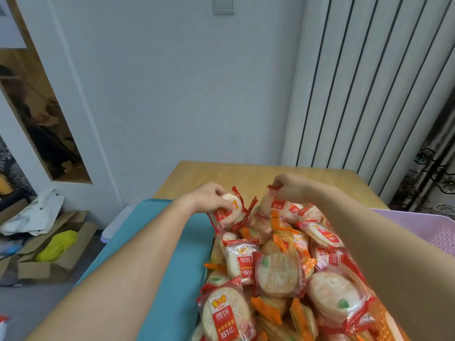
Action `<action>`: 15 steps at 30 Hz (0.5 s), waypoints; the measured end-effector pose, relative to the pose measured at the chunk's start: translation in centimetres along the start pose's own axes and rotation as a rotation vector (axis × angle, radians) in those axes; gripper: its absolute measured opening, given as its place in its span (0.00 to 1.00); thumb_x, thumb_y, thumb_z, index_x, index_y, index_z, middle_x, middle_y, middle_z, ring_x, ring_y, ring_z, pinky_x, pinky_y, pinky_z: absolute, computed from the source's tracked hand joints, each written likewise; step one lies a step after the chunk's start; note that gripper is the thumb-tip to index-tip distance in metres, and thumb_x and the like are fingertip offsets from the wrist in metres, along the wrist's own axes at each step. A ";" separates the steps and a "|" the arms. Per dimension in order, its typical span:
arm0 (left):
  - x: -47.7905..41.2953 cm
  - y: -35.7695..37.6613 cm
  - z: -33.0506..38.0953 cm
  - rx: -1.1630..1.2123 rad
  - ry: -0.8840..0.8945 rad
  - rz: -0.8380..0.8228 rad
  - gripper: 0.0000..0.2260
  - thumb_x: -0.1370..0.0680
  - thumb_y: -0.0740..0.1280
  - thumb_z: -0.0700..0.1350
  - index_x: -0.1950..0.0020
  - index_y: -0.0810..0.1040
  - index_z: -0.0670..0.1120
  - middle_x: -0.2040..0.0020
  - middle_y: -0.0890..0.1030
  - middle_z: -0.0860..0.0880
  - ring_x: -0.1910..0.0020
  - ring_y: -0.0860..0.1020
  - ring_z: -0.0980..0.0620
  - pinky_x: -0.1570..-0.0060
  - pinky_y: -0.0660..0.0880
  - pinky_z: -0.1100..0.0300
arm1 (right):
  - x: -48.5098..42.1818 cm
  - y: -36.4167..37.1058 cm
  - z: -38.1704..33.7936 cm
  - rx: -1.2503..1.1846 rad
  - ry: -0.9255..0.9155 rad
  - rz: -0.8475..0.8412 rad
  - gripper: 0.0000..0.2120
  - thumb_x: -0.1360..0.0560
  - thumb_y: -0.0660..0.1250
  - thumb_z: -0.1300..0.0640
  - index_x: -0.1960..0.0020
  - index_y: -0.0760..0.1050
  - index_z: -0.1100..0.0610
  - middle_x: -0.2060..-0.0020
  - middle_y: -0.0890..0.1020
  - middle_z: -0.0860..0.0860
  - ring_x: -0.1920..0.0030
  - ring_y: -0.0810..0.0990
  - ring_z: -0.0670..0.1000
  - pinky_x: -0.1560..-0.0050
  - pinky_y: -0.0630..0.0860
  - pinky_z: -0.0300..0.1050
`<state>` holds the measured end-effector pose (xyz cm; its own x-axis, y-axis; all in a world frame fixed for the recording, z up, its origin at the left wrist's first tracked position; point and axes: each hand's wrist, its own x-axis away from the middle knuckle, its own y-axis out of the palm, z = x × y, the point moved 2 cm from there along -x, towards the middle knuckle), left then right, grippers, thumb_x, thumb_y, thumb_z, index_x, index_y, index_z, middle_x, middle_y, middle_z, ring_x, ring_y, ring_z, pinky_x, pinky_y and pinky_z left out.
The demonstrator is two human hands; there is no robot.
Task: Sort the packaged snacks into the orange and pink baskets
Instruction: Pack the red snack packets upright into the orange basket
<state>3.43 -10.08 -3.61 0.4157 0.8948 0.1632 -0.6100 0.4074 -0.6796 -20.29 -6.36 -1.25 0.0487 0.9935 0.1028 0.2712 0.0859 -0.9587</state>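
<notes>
Sorting looks barely begun: your left hand [211, 196] grips one pack [227, 214], your right hand [291, 187] pinches another pack [273, 201], pile [283, 269] heaped high.

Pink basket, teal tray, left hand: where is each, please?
Pink basket [426, 223], head view, perforated wall.
Teal tray [187, 279], head view, bare surface.
Left hand [209, 195], head view, back of the hand.

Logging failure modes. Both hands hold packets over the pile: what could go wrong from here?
1. The right hand pinches the right packet by its wrapper edge only; it may slip.
2. The pile is heaped loosely; lifting could spill packets onto the teal tray.
3. Only the pink basket shows; the left hand could misplace the left packet.
</notes>
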 end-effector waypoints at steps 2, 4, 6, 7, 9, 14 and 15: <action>-0.2 0.8 -1.0 0.196 -0.087 -0.031 0.08 0.24 0.74 0.45 0.49 0.80 0.42 0.56 0.84 0.46 0.61 0.81 0.50 0.61 0.79 0.60 | -0.5 0.3 -0.2 -0.133 0.041 -0.015 0.14 0.20 0.61 0.59 0.36 0.75 0.60 0.45 0.80 0.55 0.45 0.78 0.56 0.45 0.76 0.51; -0.6 2.2 -1.9 0.294 -0.153 -0.086 0.08 0.23 0.72 0.45 0.47 0.81 0.42 0.56 0.84 0.45 0.61 0.82 0.50 0.57 0.80 0.58 | -1.1 1.4 -0.6 -0.160 0.061 -0.063 0.16 0.20 0.61 0.58 0.34 0.75 0.61 0.41 0.80 0.56 0.44 0.78 0.55 0.43 0.75 0.51; -1.1 3.4 -2.6 0.259 -0.182 -0.142 0.12 0.25 0.72 0.48 0.47 0.81 0.41 0.57 0.84 0.45 0.60 0.81 0.48 0.53 0.79 0.55 | -1.4 2.8 -1.3 -0.116 0.049 -0.138 0.18 0.21 0.62 0.56 0.33 0.74 0.58 0.39 0.80 0.54 0.44 0.77 0.54 0.43 0.74 0.49; -1.3 3.8 -2.8 0.228 -0.193 -0.161 0.13 0.25 0.72 0.49 0.46 0.82 0.41 0.57 0.84 0.46 0.60 0.82 0.48 0.53 0.79 0.55 | -1.5 3.4 -1.5 -0.080 0.028 -0.171 0.19 0.22 0.63 0.55 0.32 0.73 0.57 0.38 0.79 0.53 0.44 0.76 0.53 0.42 0.74 0.49; -1.5 4.1 -2.9 0.233 -0.196 -0.167 0.13 0.24 0.72 0.48 0.45 0.82 0.40 0.57 0.86 0.46 0.61 0.82 0.49 0.55 0.80 0.56 | -1.8 4.3 -1.7 -0.020 -0.014 -0.203 0.24 0.24 0.66 0.54 0.29 0.69 0.54 0.37 0.79 0.53 0.43 0.77 0.53 0.39 0.76 0.50; -1.8 4.1 -2.7 0.276 -0.169 -0.139 0.11 0.24 0.73 0.44 0.47 0.82 0.38 0.59 0.86 0.45 0.66 0.82 0.51 0.66 0.78 0.61 | -1.9 3.9 -1.2 -0.105 -0.024 -0.203 0.33 0.27 0.73 0.59 0.27 0.62 0.51 0.37 0.76 0.53 0.41 0.78 0.56 0.38 0.79 0.54; -1.9 4.1 -2.9 0.290 -0.174 -0.123 0.10 0.24 0.73 0.44 0.48 0.82 0.39 0.60 0.85 0.45 0.67 0.82 0.51 0.67 0.77 0.62 | -1.9 3.5 -1.1 -0.100 -0.024 -0.192 0.31 0.27 0.73 0.59 0.28 0.65 0.52 0.38 0.77 0.52 0.42 0.78 0.55 0.39 0.79 0.52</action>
<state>2.06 -10.64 -8.82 0.3921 0.8433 0.3676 -0.7388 0.5267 -0.4204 -18.43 -7.99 -4.49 -0.0357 0.9612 0.2735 0.3671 0.2672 -0.8910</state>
